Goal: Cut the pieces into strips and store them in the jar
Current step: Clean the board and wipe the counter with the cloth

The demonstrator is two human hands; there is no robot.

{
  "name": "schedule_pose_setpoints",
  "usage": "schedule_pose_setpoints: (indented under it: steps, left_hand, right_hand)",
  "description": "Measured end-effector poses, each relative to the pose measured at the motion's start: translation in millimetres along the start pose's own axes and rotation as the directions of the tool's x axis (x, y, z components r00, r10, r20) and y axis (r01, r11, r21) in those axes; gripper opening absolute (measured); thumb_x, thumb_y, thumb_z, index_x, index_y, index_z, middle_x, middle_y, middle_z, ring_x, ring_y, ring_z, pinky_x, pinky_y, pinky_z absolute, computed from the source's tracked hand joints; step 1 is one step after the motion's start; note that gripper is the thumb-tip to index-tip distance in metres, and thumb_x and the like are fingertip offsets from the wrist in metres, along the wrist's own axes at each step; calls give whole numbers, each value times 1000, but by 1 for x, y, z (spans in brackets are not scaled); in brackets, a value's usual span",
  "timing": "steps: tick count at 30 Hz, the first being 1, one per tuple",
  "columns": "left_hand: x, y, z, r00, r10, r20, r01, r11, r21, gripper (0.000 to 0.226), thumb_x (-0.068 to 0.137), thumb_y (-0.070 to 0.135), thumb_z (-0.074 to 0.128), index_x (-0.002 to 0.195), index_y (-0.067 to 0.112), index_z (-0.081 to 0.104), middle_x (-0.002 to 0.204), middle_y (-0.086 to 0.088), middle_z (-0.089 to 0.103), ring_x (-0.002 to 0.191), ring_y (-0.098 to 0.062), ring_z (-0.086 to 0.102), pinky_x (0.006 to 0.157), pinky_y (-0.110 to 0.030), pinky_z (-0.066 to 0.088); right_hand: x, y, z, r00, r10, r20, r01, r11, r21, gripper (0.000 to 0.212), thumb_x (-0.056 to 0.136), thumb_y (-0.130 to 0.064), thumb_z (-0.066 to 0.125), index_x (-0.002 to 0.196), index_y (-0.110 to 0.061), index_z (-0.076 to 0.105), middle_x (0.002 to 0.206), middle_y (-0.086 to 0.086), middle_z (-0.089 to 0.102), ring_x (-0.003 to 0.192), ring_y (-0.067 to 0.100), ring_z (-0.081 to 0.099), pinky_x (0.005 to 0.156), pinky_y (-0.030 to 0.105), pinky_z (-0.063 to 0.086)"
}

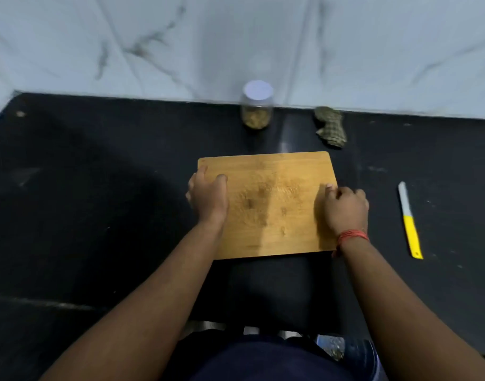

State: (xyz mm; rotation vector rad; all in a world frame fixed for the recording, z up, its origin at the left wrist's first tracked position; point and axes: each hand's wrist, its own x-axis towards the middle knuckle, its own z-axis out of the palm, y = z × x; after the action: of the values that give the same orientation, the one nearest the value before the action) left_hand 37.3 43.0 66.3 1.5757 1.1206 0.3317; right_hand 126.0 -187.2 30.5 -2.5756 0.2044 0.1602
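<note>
Upright, jar [257, 108]; knife [410, 220] lengthwise.

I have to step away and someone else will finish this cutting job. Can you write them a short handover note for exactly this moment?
Left hand grips the left edge of the cutting board; right hand grips its right edge. Neither holds the knife.
The board lies on the black counter with no pieces showing on it.
The knife, yellow handle, lies on the counter to the right of the board.
The jar stands behind the board by the wall, lid on, some brownish contents inside.
A crumpled checked cloth lies right of the jar.
Done: apparently cutting and storing, judging by the bare board and filled jar.
Left: check for uncut pieces; none are visible here.
</note>
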Motion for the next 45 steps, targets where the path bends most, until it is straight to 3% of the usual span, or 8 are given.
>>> schedule_pose_setpoints:
  steps: [5,10,16,21,25,30,39,45]
  left_hand:
    - [-19,5,52,993,34,115,-47,993,108,57,92,32,55,148,29,45,155,2,37,144,-26,28,119,-51,27]
    - [-23,0,68,989,31,142,-53,987,151,57,93,32,55,149,28,46,154,1,39,144,-26,28,118,-48,28]
    - [-21,-13,62,990,-14,143,-17,977,211,56,95,31,56,149,30,45,154,0,38,143,-27,29,118,-50,28]
    - [-18,-19,58,988,27,154,-76,943,325,58,94,27,55,151,25,43,156,-2,37,144,-27,28,118,-49,29]
    - [-15,-22,56,983,44,178,-110,919,379,60,95,26,55,153,22,39,158,-2,34,145,-28,26,119,-49,29]
    - [-8,-17,54,957,164,239,-258,856,448,60,97,25,55,154,20,37,162,-2,27,150,-25,17,121,-43,22]
    - [40,20,74,908,219,357,-360,843,400,60,100,30,55,155,19,33,163,-3,27,151,-23,18,122,-41,23]
    - [91,66,89,907,184,378,-320,886,336,69,98,25,59,158,14,26,163,-9,27,149,-27,27,118,-38,28]
  right_hand:
    - [-1,52,-27,995,95,-15,-96,995,-10,57,99,-50,35,118,-4,62,125,16,47,120,36,43,98,45,41]
    - [-4,74,-34,996,85,36,-82,994,-66,59,98,-54,36,117,-3,61,126,15,46,119,34,43,95,42,42]
    - [-6,76,-31,994,38,103,-25,992,-124,60,97,-55,40,117,-2,57,128,15,45,119,33,43,93,44,45]
    - [-1,76,-32,993,-16,113,38,980,-194,59,97,-53,43,120,0,53,126,18,47,118,35,45,98,46,43]
    - [4,70,-33,990,42,135,-6,966,-257,64,94,-59,43,126,-3,49,130,16,46,121,36,44,95,49,44]
    - [1,37,-24,986,-165,8,158,926,-343,63,93,-59,42,127,-7,48,123,14,45,113,34,46,92,48,44]
    - [40,-56,20,939,-315,139,338,917,-210,54,94,-53,47,128,-12,48,129,11,42,119,33,43,98,47,42]
    - [94,-134,37,903,-328,278,356,933,-53,56,96,-44,51,138,-8,40,141,14,36,130,38,37,105,52,37]
